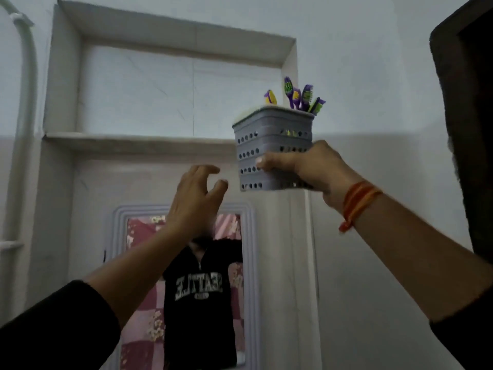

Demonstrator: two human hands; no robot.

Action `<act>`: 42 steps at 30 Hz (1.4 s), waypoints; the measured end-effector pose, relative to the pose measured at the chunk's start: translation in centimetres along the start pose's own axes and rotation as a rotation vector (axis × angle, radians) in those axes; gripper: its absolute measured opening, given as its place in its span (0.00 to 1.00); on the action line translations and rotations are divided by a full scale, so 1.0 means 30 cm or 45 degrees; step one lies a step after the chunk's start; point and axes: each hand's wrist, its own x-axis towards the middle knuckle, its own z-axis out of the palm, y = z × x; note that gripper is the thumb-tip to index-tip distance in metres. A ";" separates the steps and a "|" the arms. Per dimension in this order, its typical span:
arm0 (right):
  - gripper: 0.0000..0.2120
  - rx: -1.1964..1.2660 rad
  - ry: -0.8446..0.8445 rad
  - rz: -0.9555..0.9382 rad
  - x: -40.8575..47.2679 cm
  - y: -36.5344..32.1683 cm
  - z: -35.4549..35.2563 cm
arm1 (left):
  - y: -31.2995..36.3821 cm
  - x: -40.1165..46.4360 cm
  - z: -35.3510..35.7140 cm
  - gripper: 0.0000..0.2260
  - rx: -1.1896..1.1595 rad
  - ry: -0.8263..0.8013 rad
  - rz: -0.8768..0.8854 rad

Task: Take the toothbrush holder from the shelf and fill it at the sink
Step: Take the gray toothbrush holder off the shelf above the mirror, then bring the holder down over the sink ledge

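Note:
The toothbrush holder [269, 134] is a grey square plastic basket with rows of round holes. Several purple and green toothbrushes [300, 98] stick out of its top. My right hand [301, 166] grips the holder's lower part from the right and holds it in the air, in front of the right end of the shelf [133, 141]. My left hand [196, 193] is raised just left of the holder with its fingers spread, not touching it. The sink is out of view.
The shelf is the ledge of a white wall niche [173, 84]. Below it hangs a framed mirror [184, 289] reflecting a person in a black shirt. A white pipe [25, 102] runs down the left wall. A dark door frame [472, 116] stands at the right.

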 end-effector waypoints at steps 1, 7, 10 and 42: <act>0.56 -0.010 -0.012 0.036 -0.050 0.059 0.020 | -0.017 -0.061 0.002 0.16 -0.023 -0.029 -0.024; 0.51 -0.092 -0.141 0.162 -0.458 0.383 0.127 | -0.196 -0.486 0.073 0.10 -0.235 -0.243 -0.217; 0.50 -0.103 -0.182 0.288 -0.668 0.535 0.193 | -0.286 -0.732 0.127 0.13 -0.187 -0.437 -0.414; 0.50 0.071 -0.217 1.060 -1.706 1.422 0.564 | -0.829 -1.539 0.611 0.20 0.482 -1.916 -0.411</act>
